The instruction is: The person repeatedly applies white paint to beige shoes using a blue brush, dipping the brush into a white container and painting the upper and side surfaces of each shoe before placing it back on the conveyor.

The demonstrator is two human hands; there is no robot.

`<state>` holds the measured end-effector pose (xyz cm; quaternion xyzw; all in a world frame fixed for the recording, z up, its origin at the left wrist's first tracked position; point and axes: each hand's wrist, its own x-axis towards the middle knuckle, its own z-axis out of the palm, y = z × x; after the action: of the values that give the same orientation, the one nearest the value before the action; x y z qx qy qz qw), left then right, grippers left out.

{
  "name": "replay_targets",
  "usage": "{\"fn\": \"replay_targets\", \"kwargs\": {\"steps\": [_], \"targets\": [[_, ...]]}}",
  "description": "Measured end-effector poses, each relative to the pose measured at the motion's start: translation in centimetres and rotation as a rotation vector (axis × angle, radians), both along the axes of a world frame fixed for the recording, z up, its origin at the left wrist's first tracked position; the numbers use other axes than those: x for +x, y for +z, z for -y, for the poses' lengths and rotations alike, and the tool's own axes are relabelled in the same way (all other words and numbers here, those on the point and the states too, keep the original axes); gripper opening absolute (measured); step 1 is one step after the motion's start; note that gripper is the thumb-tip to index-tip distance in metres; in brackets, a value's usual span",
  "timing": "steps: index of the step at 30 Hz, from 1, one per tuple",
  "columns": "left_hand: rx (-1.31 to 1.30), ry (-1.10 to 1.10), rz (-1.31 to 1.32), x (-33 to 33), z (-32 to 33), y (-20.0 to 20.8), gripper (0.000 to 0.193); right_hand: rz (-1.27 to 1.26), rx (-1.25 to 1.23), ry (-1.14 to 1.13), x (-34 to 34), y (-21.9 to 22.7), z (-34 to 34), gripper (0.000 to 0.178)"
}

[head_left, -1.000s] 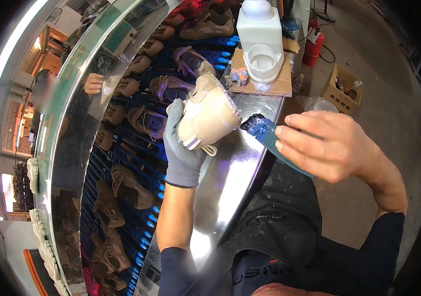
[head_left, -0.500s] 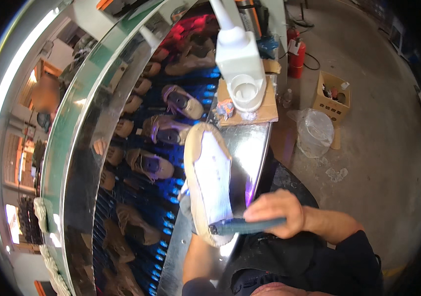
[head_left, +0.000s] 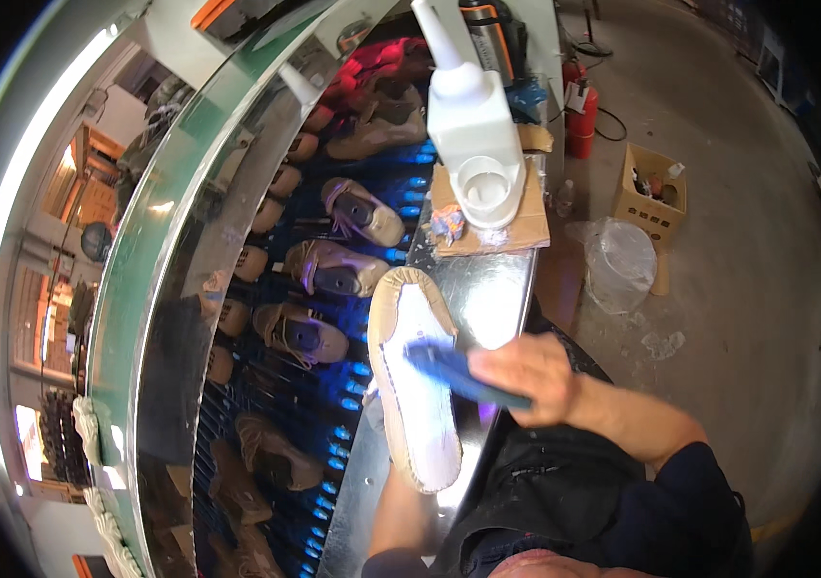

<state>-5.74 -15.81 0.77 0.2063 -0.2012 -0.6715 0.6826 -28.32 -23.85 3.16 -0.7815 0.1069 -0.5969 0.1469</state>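
Note:
A beige shoe upper is held bottom up, its white insole face turned toward me and its edge folded in around it. My left forearm reaches beneath it. That hand is mostly hidden behind the upper and supports it from below. My right hand is closed around the handle of a dark blue brush, blurred by motion. The brush head lies against the upper half of the white face.
Left of the upper, several beige shoes sit on a dark rack lit blue. Beyond it, a white squeeze bottle and a small cup stand on cardboard on the metal ledge. Rightward on the floor are a box and fire extinguisher.
My right hand has moved the brush away from me, from the near end of the white face to its upper half. The upper has shifted slightly toward me in the picture.

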Motion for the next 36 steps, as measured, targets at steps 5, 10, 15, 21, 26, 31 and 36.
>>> {"fn": "replay_targets", "kwargs": {"steps": [5,10,15,21,26,31,36], "targets": [[-0.008,0.005,-0.017,-0.1,0.1,-0.5,0.072,-0.099,0.199,0.442,-1.5,0.5,-3.8,0.030],[-0.001,0.016,-0.010,0.3,0.5,-0.4,0.073,0.195,0.885,0.264,0.8,2.7,4.4,0.028],[0.025,0.113,-0.040,2.2,-0.4,-0.4,0.074,-0.077,0.327,0.468,-1.9,2.8,-0.4,0.029],[-0.159,0.301,-0.106,4.4,-5.1,2.9,0.076,0.436,1.043,0.345,-1.7,-1.0,4.2,0.020],[-0.005,0.699,0.325,10.5,-9.4,5.1,0.046,0.428,1.157,0.333,-0.1,-5.1,6.5,0.024],[0.202,0.797,1.479,23.2,-9.3,5.1,0.041,0.346,1.164,0.276,2.9,-8.7,7.7,0.023],[0.458,0.631,1.821,28.8,-4.1,7.7,0.039,0.330,1.174,0.243,3.3,-8.9,7.0,0.023]]}}
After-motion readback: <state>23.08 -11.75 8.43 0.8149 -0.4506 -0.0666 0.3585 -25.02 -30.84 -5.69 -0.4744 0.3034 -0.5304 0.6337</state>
